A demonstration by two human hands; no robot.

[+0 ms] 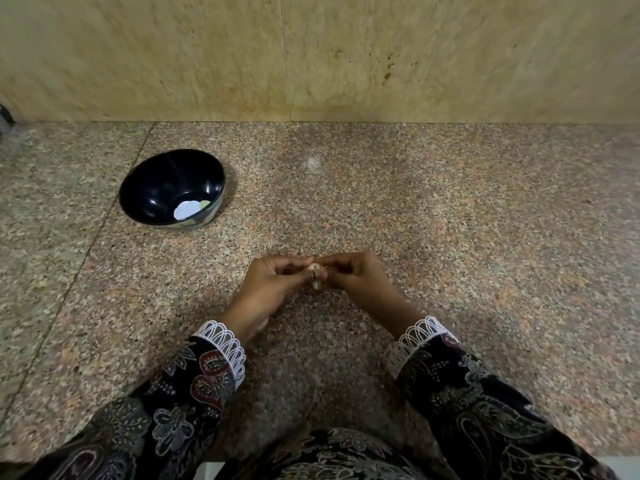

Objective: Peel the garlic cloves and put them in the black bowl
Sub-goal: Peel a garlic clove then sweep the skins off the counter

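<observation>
A small garlic clove [315,269] with a strip of papery skin hanging below it is pinched between both hands above the granite counter. My left hand [273,285] pinches it from the left and my right hand [353,275] from the right, fingertips meeting at the clove. The black bowl [145,188] stands on the counter to the far left of my hands. Inside it, low on the right, lies a pale peeled clove [204,203] beside a bright white patch; what that patch is I cannot tell.
The speckled granite counter [415,209] runs to a beige stone wall [311,57] at the back. A dark object [5,119] shows at the far left edge. My patterned sleeves with white lace cuffs fill the bottom.
</observation>
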